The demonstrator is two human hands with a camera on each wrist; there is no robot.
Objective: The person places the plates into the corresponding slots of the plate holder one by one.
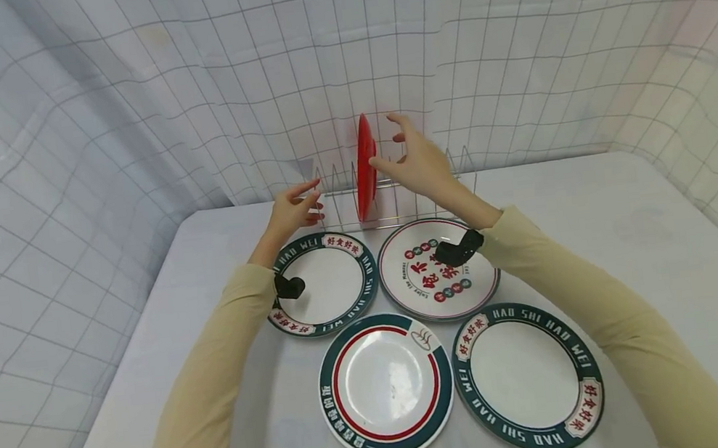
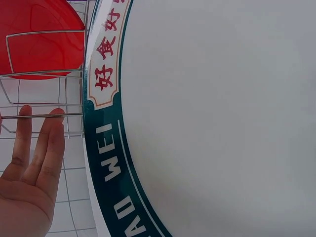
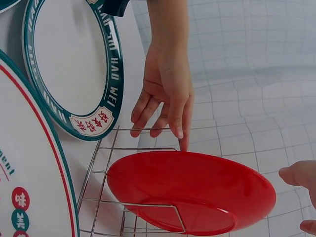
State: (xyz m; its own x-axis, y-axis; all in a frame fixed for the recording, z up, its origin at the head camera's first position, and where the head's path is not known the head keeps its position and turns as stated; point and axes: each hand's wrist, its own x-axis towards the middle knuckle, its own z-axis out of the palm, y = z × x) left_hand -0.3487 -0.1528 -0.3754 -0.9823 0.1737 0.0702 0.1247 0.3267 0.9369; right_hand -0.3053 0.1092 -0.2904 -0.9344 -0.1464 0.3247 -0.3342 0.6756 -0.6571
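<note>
Head view shows us the red plate (image 1: 364,172) standing on edge in the rack (image 1: 407,217). We see the right hand (image 1: 421,163) spread wide beside it, holding nothing (the right wrist view shows a gap), and the left hand (image 1: 291,213), fingers nearly straight, at the rack's left end. Four other plates (image 1: 385,385) lie flat nearby.

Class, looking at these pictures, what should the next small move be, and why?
Probably lower the right hand to the plate with central red lettering: it lies flat just in front of the wire rack, the red plate already stands upright in that rack, and the hand grips nothing.
</note>
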